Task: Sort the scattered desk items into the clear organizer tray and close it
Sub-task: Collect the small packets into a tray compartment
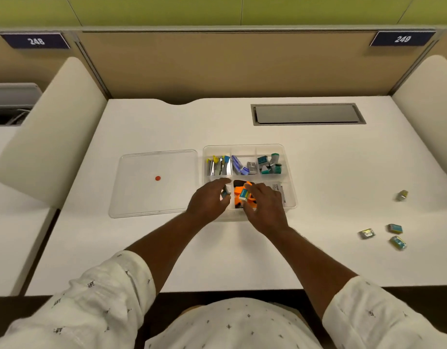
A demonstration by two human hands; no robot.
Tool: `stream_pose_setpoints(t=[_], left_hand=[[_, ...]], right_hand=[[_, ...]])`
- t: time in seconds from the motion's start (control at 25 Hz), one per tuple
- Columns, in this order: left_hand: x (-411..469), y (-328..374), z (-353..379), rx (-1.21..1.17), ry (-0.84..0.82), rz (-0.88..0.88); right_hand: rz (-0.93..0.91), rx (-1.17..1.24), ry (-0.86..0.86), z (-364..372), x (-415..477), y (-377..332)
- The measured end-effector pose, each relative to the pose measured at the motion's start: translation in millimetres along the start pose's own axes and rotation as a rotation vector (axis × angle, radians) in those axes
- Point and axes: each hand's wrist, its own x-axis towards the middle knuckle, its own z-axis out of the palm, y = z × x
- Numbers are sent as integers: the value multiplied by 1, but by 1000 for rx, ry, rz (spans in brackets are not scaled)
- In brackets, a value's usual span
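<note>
Over clear plastic tray (255, 149), left hand (208, 201) pinching boxy eraser (226, 191), right hand (266, 207) pinching second eraser (244, 195)

The white desk (167, 122) bears a clear compartmented plastic tray (292, 195), a flat clear lid (147, 197) beside it, and four small blue-and-yellow blocks (395, 228) well apart.

White desk (217, 260); my sleeves (111, 285) are white with small dark motifs. Lid (142, 197) is clear with one red dot (157, 178); tray (291, 177) is clear, orange pieces (238, 191) inside. Loose erasers (395, 228) are teal and yellow.
</note>
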Motion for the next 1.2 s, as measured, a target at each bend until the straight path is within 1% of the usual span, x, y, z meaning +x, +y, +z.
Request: stream_pose_setpoints(t=[0.08,0.2,0.32,0.52,0.64,0.8,1.0,1.2], left_hand=[[-4,-16,-8,20,1,-27],[-8,-33,-11,62,2,-24],[-8,-40,-11,108,6,-19],[-5,-46,-15,116,-13,18],[-5,-47,-16,85,-27,42],[-10,-37,-10,104,-111,22],[-14,-20,0,152,-144,154],[-17,15,20,169,-173,202]], right_hand=[[0,-11,-10,11,0,-16],[-8,-20,-53,21,1,-33],[15,-44,-116,27,6,-46],[58,-44,-142,31,15,-58],[52,-18,-128,32,12,-56],[86,-19,-118,28,1,-47],[68,-38,-87,16,-18,-28],[66,-43,-52,-7,-38,4]])
